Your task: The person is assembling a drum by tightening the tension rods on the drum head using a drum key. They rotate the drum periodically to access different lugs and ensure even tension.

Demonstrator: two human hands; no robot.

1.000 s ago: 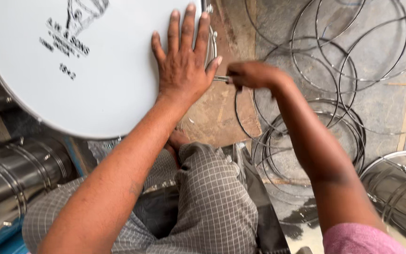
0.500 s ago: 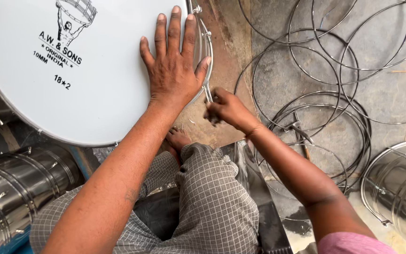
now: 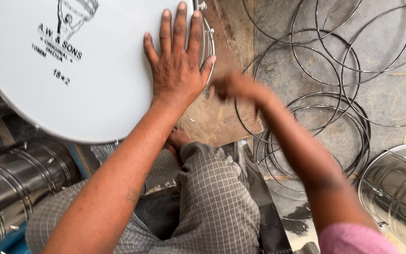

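Matt white drumhead (image 3: 71, 70), glossy metal hoops (image 3: 325, 94).

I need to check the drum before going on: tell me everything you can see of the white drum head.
The drum head is a large, round, smooth white skin with black printing and a small figure near its top. It fills the upper left, cut off by the frame. A shiny metal rim with tension fittings shows at its right edge. The left hand lies flat on it, fingers spread; the blurred right hand is at the rim.
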